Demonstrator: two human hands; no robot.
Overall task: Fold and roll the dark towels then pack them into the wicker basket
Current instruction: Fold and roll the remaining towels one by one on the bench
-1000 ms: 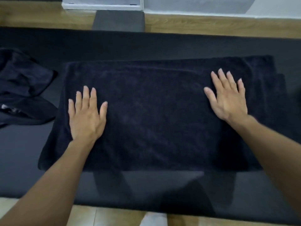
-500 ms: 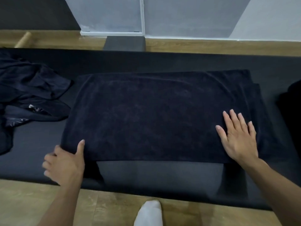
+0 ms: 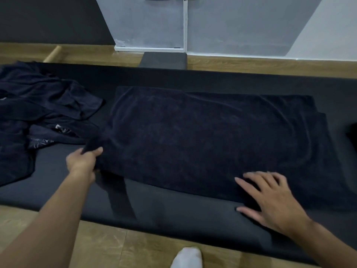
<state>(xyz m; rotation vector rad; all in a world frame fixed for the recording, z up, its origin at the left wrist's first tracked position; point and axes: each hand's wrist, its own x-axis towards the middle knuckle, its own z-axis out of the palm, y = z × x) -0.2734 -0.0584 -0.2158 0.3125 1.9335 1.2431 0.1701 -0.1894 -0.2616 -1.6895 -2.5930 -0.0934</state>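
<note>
A dark folded towel (image 3: 202, 140) lies spread across the black mat (image 3: 173, 213). My left hand (image 3: 83, 163) grips the towel's near left corner and has it lifted a little off the mat. My right hand (image 3: 270, 198) is at the near right edge, fingers spread on top of the towel and thumb on the mat just below the edge. No wicker basket is in view.
A crumpled heap of more dark towels (image 3: 38, 120) lies on the mat's left side. Wooden floor (image 3: 96, 246) runs along the near edge, with a white-socked foot (image 3: 186, 258) on it. A grey wall panel (image 3: 193, 24) and a wooden stick (image 3: 52, 54) stand behind.
My left hand went from flat on the towel to its near left corner and now grips and lifts it. My right hand slid down to the near right edge.
</note>
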